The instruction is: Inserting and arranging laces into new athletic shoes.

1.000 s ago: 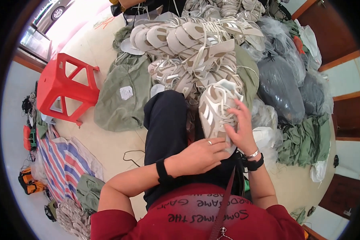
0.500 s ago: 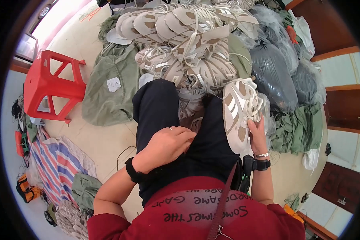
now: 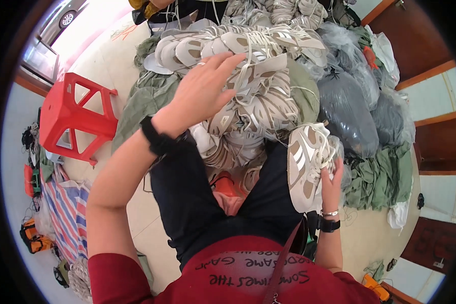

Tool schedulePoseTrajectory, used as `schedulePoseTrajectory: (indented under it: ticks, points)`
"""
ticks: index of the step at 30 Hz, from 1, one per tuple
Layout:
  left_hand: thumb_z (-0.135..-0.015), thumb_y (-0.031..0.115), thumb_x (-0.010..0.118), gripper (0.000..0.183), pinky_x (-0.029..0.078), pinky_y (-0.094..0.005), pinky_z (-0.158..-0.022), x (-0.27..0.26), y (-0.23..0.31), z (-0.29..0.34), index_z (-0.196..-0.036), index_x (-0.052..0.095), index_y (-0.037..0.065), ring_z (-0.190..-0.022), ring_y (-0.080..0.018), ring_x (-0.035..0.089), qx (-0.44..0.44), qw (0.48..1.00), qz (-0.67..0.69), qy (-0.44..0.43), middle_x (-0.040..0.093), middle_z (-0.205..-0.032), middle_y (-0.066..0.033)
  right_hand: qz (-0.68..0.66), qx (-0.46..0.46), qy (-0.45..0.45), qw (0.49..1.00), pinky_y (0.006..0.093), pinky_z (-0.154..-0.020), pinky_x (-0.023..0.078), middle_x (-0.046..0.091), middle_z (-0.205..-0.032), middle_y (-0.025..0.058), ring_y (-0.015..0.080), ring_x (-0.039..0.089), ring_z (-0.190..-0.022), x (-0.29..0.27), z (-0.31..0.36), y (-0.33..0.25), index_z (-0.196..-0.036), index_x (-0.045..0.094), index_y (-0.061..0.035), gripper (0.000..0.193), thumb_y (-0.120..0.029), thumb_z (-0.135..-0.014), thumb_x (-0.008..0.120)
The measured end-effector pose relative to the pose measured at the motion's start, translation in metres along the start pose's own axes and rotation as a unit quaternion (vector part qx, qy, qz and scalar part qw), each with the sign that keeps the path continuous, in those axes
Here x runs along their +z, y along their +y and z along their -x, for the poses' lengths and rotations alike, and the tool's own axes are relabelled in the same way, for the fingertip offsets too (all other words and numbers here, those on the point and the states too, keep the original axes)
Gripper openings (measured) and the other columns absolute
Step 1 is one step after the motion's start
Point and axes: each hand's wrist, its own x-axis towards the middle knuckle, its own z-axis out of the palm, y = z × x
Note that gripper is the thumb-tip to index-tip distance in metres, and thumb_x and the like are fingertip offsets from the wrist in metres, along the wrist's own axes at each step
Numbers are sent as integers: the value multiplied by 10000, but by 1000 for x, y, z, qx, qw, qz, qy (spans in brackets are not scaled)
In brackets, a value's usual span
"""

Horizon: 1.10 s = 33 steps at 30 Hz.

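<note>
My left hand [image 3: 202,91] reaches over a heap of beige and white sneakers [image 3: 266,106], its fingers stretched out and holding nothing. Many of these shoes are laced or bundled together, with pale laces trailing over them. On my right thigh stands one beige sneaker [image 3: 305,167] with white stripes and brown patches, its toe toward me. My right hand [image 3: 332,185] grips it from the right side, near the laces, with the thumb showing and some fingers hidden. Whether a second shoe is behind it, I cannot tell.
A red plastic stool [image 3: 78,119] stands at the left. Dark filled plastic bags [image 3: 347,109] and green cloth sacks [image 3: 382,175] lie at the right. A striped sheet [image 3: 66,213] covers floor at the left. Something red and pink [image 3: 227,192] lies between my legs.
My left hand has moved from my lap up and forward over the sneaker heap, its fingers straightening. My legs have spread apart. The sneaker stays on my right thigh with my right hand.
</note>
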Motion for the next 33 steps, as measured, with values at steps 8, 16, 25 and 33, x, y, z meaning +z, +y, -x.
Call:
schedulePoseTrajectory:
  ticks: [8,16,25,33]
  points:
    - [-793,144,661,684,452,-435,-885,76,-22,-57,-1410,368,99,-1045,-380,569,-59,989,119,-71,571,-1207,-207,190,-262,-85,942,473,-1058,301,378,-1416,231,419,390,-1239,26,16,-68,-1272,518,-56,528,-109,-763,651]
    - [-841,172,649,217,479,-349,-683,24,-54,-20,-984,646,8,-736,-226,619,-102,986,134,-9,660,-844,-117,174,-287,-105,936,478,-1052,309,358,-1450,175,400,363,-1276,40,14,-81,-1287,522,-96,564,-145,-748,681]
    - [-955,124,559,300,427,-317,-937,-94,-24,87,-1226,542,-4,-1039,-151,571,-275,764,513,279,618,-1144,-60,107,-285,-162,938,469,-1063,298,387,-1428,170,392,362,-1280,37,1,-87,-1256,546,-89,510,-154,-766,673]
    - [-971,105,517,356,385,-351,-1034,-82,28,155,-1315,486,24,-1186,-185,526,-252,697,572,352,567,-1291,-74,-357,-16,-411,839,362,-1004,407,472,-1359,145,231,483,-1213,57,24,-153,-1417,359,-59,552,-114,-917,588]
